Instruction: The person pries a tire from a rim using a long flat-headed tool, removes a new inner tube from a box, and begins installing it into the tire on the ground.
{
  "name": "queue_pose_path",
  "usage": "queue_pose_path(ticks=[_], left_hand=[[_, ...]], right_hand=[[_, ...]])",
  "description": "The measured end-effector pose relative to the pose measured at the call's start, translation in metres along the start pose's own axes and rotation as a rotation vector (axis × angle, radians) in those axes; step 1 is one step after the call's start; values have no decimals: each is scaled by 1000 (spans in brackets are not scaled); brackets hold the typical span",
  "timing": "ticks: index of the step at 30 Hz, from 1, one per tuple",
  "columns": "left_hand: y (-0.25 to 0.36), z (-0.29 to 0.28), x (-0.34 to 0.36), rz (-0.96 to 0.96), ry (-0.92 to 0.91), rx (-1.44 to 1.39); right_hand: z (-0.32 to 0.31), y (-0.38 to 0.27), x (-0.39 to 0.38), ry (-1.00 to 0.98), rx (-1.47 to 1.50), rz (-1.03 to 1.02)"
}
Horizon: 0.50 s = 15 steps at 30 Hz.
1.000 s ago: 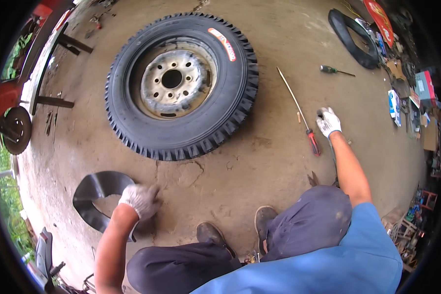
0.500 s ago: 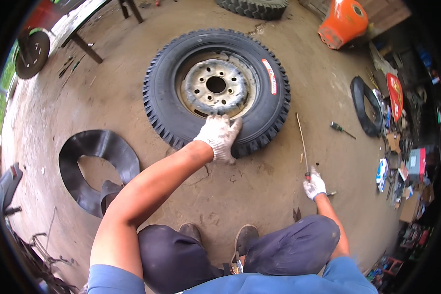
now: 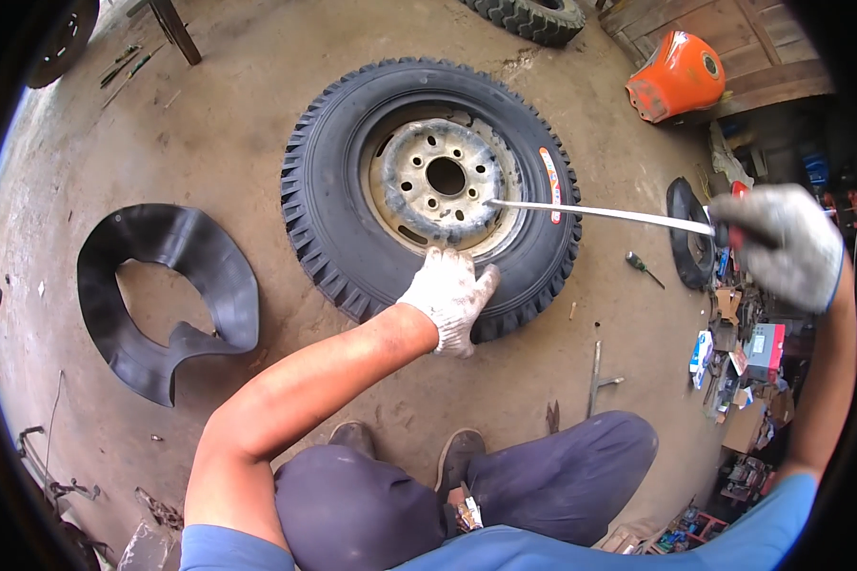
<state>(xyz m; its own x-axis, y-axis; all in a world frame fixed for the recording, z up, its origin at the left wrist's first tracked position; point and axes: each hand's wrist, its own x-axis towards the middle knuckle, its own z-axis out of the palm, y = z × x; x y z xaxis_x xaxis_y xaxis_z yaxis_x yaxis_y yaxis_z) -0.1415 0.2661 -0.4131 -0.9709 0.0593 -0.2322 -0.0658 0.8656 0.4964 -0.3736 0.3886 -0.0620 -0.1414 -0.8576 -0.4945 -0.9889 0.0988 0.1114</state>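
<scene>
While the gloved left hand presses flat and open on the tyre at frame centre, the right hand grips a long bar at right. The tyre looks heavy and stiff; its tread edge offers purchase.

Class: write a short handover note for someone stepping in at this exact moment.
Left hand: gloved, pressed flat on the tyre sidewall, near side.
Right hand: gloved, grip shut on a long metal bar, its tip at the rim edge.
Tyre lies flat on the concrete floor; a loose inner tube lies to its left.
Done: bar at the rim.
Left: tyre remains on the rim.
</scene>
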Motion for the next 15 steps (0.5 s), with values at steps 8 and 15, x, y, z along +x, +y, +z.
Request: queue_pose_path(ticks=[8, 15], left_hand=[[-3, 0, 0, 6, 27, -55], [-7, -4, -1, 31, 46, -101]], right_hand=[[-55, -81, 179, -365, -638, -126], [-76, -131, 227, -367, -691, -764]])
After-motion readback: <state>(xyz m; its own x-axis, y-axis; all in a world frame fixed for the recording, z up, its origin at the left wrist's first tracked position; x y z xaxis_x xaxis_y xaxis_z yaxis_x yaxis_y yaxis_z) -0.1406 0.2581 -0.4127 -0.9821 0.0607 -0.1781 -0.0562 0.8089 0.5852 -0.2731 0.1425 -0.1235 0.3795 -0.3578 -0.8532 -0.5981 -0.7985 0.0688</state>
